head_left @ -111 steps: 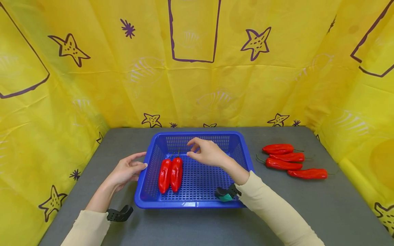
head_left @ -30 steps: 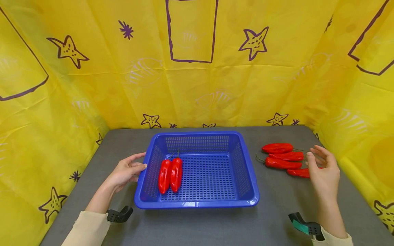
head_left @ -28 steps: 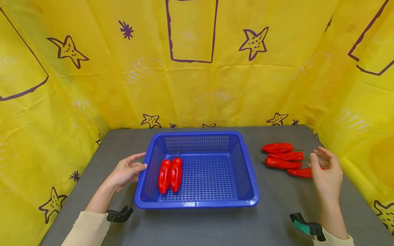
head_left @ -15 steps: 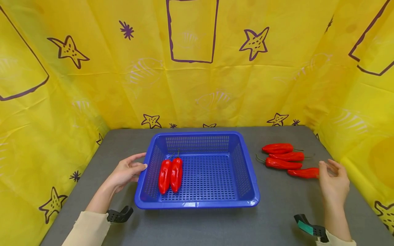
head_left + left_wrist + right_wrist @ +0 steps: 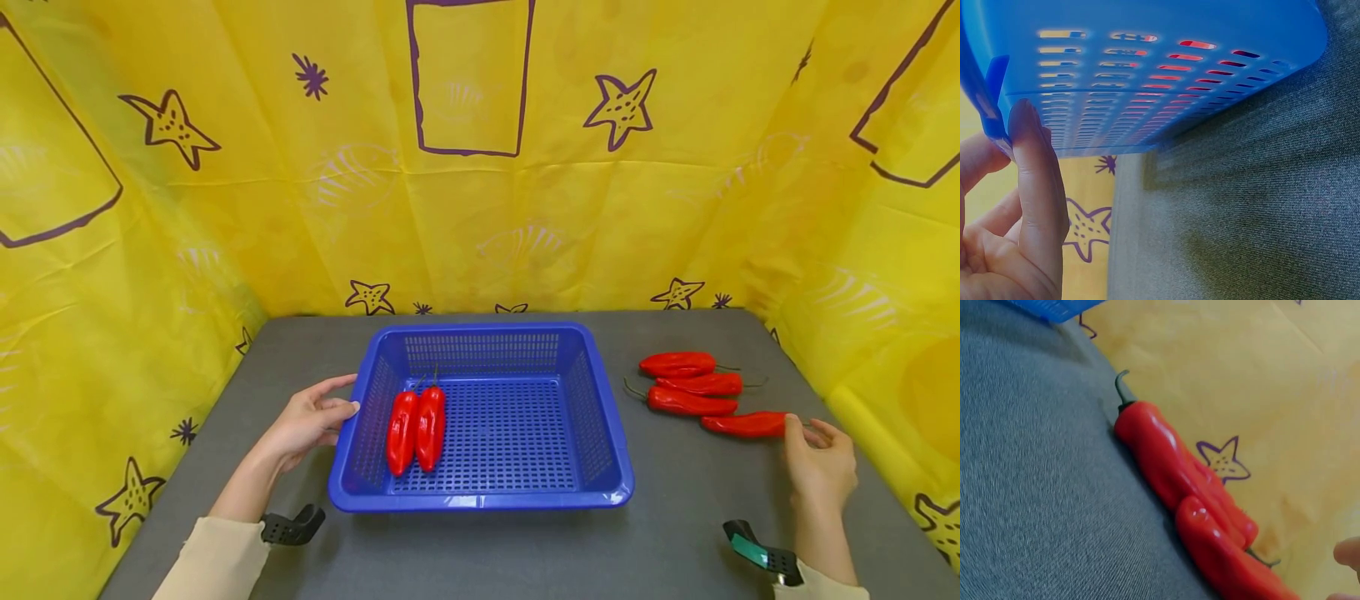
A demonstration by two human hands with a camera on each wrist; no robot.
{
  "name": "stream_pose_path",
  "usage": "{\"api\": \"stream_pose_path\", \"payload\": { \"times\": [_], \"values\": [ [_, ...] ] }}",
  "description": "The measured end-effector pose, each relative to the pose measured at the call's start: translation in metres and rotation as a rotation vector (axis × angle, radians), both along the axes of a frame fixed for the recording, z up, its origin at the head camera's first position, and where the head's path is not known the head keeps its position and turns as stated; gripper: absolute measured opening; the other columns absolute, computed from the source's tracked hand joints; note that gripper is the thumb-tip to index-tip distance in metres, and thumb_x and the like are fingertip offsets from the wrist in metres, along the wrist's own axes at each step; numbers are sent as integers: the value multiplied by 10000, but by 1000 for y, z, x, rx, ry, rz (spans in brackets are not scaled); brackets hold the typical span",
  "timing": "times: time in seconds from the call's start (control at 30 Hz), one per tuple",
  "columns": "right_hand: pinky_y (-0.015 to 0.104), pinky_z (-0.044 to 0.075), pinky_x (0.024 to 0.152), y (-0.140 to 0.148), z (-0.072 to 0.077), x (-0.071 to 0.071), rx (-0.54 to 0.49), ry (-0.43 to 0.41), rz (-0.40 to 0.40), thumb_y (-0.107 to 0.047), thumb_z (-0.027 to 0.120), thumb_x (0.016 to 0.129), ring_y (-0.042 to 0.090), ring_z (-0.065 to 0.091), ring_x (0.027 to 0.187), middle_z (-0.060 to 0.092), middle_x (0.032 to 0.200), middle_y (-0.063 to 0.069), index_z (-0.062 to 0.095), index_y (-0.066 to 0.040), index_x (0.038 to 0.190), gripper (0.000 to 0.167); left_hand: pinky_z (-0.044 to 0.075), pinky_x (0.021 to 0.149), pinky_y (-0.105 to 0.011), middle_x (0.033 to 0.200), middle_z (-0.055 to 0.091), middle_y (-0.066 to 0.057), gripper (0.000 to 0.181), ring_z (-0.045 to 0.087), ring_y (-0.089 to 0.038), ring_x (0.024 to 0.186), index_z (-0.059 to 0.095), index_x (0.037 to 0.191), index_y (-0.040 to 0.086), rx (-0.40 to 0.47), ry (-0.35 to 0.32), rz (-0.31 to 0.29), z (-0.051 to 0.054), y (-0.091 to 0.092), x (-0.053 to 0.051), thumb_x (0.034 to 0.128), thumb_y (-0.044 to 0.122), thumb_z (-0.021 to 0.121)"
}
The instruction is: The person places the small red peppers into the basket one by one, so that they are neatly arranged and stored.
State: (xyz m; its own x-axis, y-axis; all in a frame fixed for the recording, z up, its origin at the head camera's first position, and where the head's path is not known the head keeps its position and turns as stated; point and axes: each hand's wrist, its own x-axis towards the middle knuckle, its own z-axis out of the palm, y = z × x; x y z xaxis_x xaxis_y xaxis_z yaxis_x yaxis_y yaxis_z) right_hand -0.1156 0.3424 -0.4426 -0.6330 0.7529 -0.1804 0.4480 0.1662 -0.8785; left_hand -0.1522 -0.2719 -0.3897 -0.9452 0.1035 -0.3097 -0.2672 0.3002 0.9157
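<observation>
In the head view my left hand (image 5: pixel 307 421) grips the left rim of a blue plastic basket (image 5: pixel 480 500). The left wrist view has the thumb and fingers (image 5: pixel 1035 187) pinching that rim. Two red peppers (image 5: pixel 416 429) lie side by side in the basket's left part. My right hand (image 5: pixel 821 462) is at the stem end of the front red pepper (image 5: pixel 746 424) on the table, thumb and fingers apart around it; contact cannot be made out. Only its fingertips (image 5: pixel 1349 553) enter the right wrist view, beside that pepper (image 5: pixel 1229 559).
Several more red peppers (image 5: pixel 690 401) lie close together behind the front one, right of the basket. The grey table (image 5: pixel 480 554) is bordered by a yellow patterned cloth (image 5: pixel 480 242) at the back and both sides.
My right hand has gone from over the basket to the peppers at the right, then lower and nearer to the front pepper's stem end. The left hand has stayed on the rim.
</observation>
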Motion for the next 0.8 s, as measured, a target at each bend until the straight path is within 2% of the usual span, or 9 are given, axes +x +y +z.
{"api": "stream_pose_path", "payload": {
  "times": [0.13,0.23,0.33,0.47,0.5,0.57,0.63,0.7,0.8],
  "values": [
    [167,405,413,2,-5,-1,33,-51,45,-505,521,839,-71,498,382,420,825,-211,318,-73,1397,735,560,713,-403,996,659,-151,646,672,-260,830,288,1423,91,-4,0,1,0,0,0,884,225,617],
    [190,403,411,3,-8,-4,52,-80,73,-504,507,840,-57,502,371,449,898,-124,291,-53,1400,751,560,714,-405,996,659,-150,648,673,-261,831,285,1425,92,-1,0,-2,0,0,0,885,227,615],
    [191,396,419,4,-10,-7,73,-102,101,-500,486,850,-45,501,359,501,1052,66,264,-25,1403,762,560,715,-406,988,659,-147,646,672,-260,829,285,1425,91,2,-1,-3,0,0,0,885,224,615],
    [184,388,452,7,-11,-12,110,-133,137,-496,461,859,19,541,376,441,1229,257,235,12,1409,782,560,714,-404,987,659,-144,644,672,-257,829,285,1425,92,-1,0,-2,-1,0,0,887,224,613],
    [197,391,485,7,-11,-14,122,-142,141,-497,458,859,64,586,448,442,1236,278,235,19,1409,787,560,714,-403,989,659,-144,645,672,-256,830,283,1426,93,-3,0,-2,-1,0,0,887,226,613],
    [270,426,605,7,-11,-17,156,-162,151,-501,453,859,221,647,708,443,1238,308,241,37,1401,793,560,714,-403,993,659,-147,645,672,-258,831,284,1426,95,-4,1,-1,0,0,0,887,226,613],
    [397,420,738,8,-12,-20,184,-181,165,-506,450,859,417,535,986,424,1255,333,242,55,1394,803,560,714,-403,997,658,-148,646,672,-258,833,283,1426,95,-7,1,0,0,0,0,887,226,613],
    [519,365,830,7,-13,-23,207,-199,185,-516,442,861,522,382,1090,385,1293,353,230,68,1393,819,560,714,-404,1001,658,-151,644,672,-259,834,283,1427,97,-8,0,2,0,0,0,888,224,612],
    [579,309,910,7,-13,-28,223,-206,203,-511,440,866,543,338,1138,349,1310,370,217,73,1395,819,560,714,-402,1005,659,-150,643,672,-258,834,282,1428,99,-9,-1,4,0,0,0,889,224,610]
  ]
}}
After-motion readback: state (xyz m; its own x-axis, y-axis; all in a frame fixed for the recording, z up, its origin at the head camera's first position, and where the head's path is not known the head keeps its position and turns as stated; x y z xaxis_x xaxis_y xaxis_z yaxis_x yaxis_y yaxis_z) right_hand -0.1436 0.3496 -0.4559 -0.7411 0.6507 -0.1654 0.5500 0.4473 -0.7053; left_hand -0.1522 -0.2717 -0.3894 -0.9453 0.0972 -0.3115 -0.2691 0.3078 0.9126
